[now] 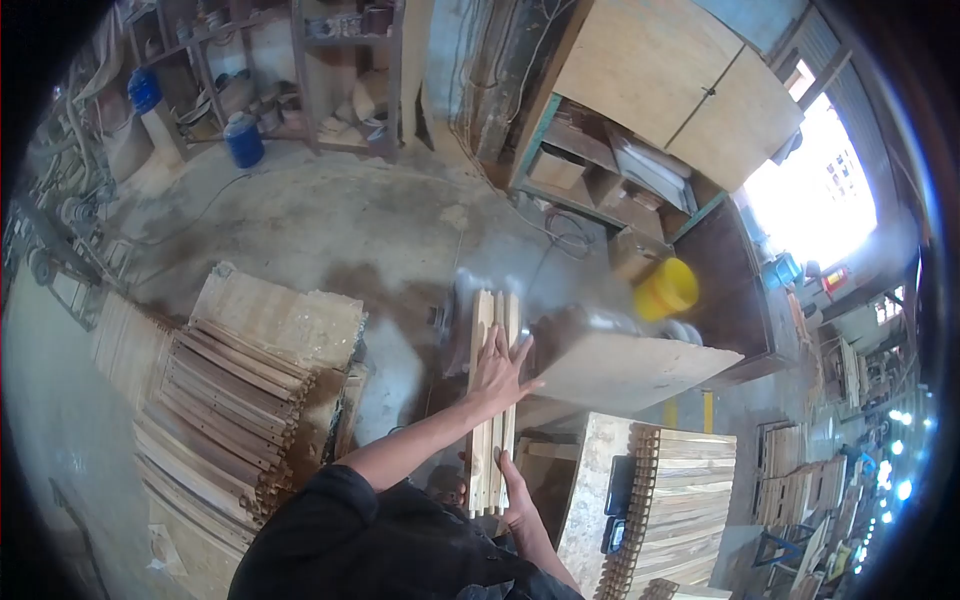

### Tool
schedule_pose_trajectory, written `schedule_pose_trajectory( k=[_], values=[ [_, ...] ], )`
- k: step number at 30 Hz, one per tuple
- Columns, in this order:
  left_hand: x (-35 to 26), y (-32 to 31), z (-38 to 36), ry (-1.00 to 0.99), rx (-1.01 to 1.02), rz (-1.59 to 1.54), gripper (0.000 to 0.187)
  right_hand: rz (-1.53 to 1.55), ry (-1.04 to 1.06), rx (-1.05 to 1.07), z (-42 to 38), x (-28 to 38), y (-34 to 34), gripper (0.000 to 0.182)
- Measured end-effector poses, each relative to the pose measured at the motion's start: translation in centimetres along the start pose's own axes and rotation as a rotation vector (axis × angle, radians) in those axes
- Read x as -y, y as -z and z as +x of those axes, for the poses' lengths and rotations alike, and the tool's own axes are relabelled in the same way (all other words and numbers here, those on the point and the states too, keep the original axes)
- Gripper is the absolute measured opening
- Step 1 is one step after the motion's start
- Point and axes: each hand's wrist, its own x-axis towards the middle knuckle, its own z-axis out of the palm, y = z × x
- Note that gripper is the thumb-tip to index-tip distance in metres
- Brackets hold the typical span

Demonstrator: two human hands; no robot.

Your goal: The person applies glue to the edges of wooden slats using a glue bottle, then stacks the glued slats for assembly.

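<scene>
A small bundle of narrow wooden slats (pixel 481 440) lies lengthwise in front of me, side by side, pointing away from my body. My left hand (pixel 497 380) rests on top of the bundle with its fingers spread. Near the close end, my right hand (pixel 516 492) grips the slats, its thumb along the right side. Fingertips show at the left edge; the rest of the grip underneath is hidden.
Stacked wooden slats (pixel 215 420) lie on my left. Another row of slats (pixel 685 490) stands on a board at right, beside a dark phone-like object (pixel 619 485). A pale panel (pixel 625 368), yellow bucket (pixel 667 290) and cabinet (pixel 650 60) are ahead.
</scene>
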Motion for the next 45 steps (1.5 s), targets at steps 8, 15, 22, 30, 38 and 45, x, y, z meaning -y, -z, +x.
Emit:
schedule_pose_trajectory(
  k=[8,15,22,30,38,45],
  values=[
    [4.5,0.3,9.1,-0.019,0.008,0.025,0.097,-0.176,0.096,0.024,8.5,8.0,1.8,0.073],
    [3.4,-0.9,4.4,-0.086,-0.081,-0.008,0.1,-0.231,0.094,-0.056,6.4,4.5,3.6,0.067],
    [1.6,-2.0,-2.8,-0.169,-0.108,-0.048,0.105,-0.338,0.058,-0.278,2.1,-0.9,3.6,0.077],
    [5.4,-1.8,6.2,-0.032,-0.084,-0.016,0.097,-0.849,0.119,-0.413,11.6,9.2,4.7,0.086],
    [2.0,-3.4,-2.7,-0.036,-0.03,-0.067,0.097,-0.806,0.058,-0.422,5.6,2.1,5.7,0.089],
    [0.2,-3.9,-7.6,-0.066,-0.014,-0.046,0.1,-0.72,0.125,-0.393,2.9,-3.1,7.9,0.093]
  ],
)
